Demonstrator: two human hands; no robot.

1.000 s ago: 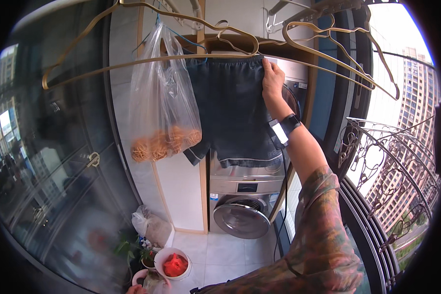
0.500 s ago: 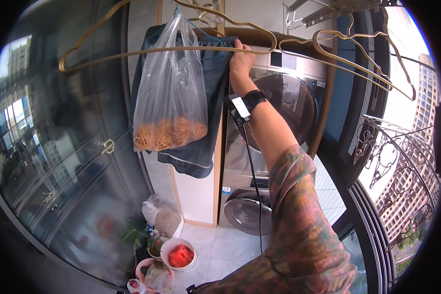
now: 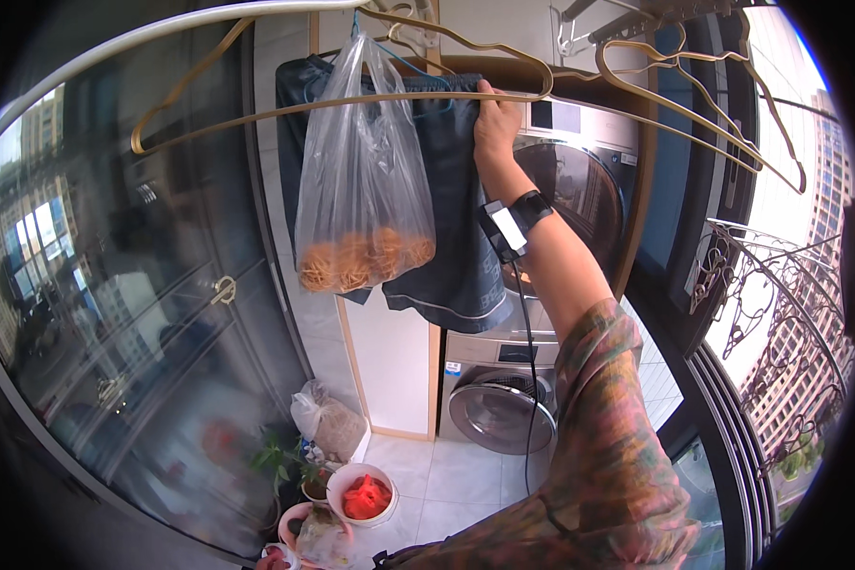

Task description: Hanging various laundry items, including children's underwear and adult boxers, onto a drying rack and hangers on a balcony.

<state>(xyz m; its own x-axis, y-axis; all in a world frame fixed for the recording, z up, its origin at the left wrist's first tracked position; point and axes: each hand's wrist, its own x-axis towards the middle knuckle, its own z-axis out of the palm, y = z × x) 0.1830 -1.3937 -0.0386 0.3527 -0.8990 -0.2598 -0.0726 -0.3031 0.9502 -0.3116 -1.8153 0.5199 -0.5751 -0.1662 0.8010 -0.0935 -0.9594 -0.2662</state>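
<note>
My right hand (image 3: 497, 119) is raised and closed on the waistband edge of dark blue shorts (image 3: 451, 209), its fingertips partly behind the cloth. The shorts hang with a blue hanger (image 3: 413, 68) at their waist. In front of them hangs a clear plastic bag (image 3: 366, 161) with several tan, noodle-like bundles (image 3: 361, 261) at its bottom. A gold hanger (image 3: 351, 99) crosses before the bag, close to my hand. On my right wrist is a black strap with a small white-faced device (image 3: 508, 228) and a cable. My left hand is out of view.
More gold hangers (image 3: 674, 128) hang at the right. Behind my arm stand two stacked front-loading machines (image 3: 503, 408). On the floor are a white bucket (image 3: 389, 513) with something red, potted plants and bags. Glass doors (image 3: 161, 313) line the left; a window frame (image 3: 722, 446) stands right.
The view has shifted, bringing a white rail into sight at the top. The shorts' hem has swung right and spread from behind the bag; my right hand keeps its grip on the waistband.
</note>
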